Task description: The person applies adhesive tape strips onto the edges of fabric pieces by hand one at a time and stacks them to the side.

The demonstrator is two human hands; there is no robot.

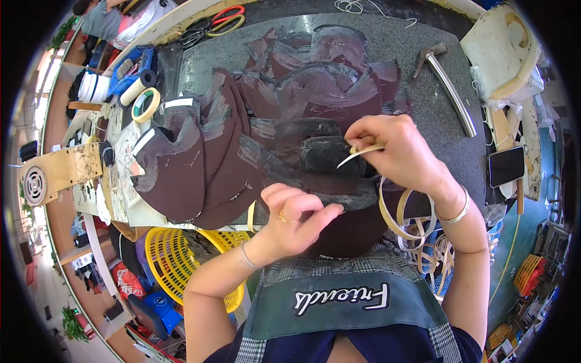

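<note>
My right hand (396, 148) pinches a narrow cream strip (349, 160), whose short end sticks out to the left of the fingers. A pale strip loop (387, 213) hangs below that wrist; whether it is the same length is hidden. Lower and to the left, my left hand (296, 221) has thumb and fingers closed at the edge of a dark brown cut piece (348, 198) with grey smears. Behind the hands, more dark brown pieces (327, 94) overlap in a pile, and another stack (175, 172) lies at the left.
On the grey work slab a hammer (451, 91) lies at right, scissors (227, 21) at the back. A tape roll (146, 104) sits left. A phone (506, 166) rests right. Below the table edge are a yellow basket (166, 257) and tangled pale strips (430, 248).
</note>
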